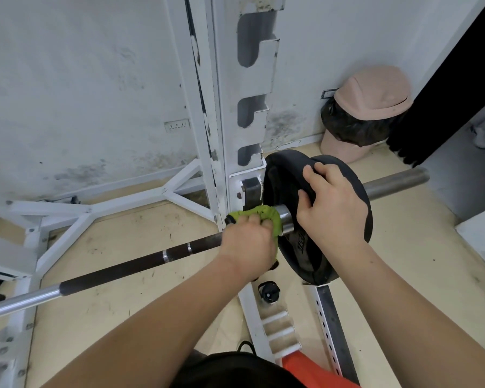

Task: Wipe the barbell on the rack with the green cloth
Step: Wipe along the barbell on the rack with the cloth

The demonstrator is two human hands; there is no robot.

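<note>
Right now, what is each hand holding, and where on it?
The left hand grips the green cloth wrapped on the barbell beside the weight plate; right hand grips the plate's upper rim.

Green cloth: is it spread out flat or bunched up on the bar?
Bunched up. The green cloth is wadded around the dark steel barbell, gripped by the left hand beside the black weight plate.

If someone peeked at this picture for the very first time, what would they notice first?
Probably the bright green cloth, gripped by the left hand round the long steel barbell in the middle, beside the white metal rack post. Right next to it, the right hand holds the rim of a round black weight plate on the bar. A pink dome-lidded bin stands by the wall, back right.
</note>
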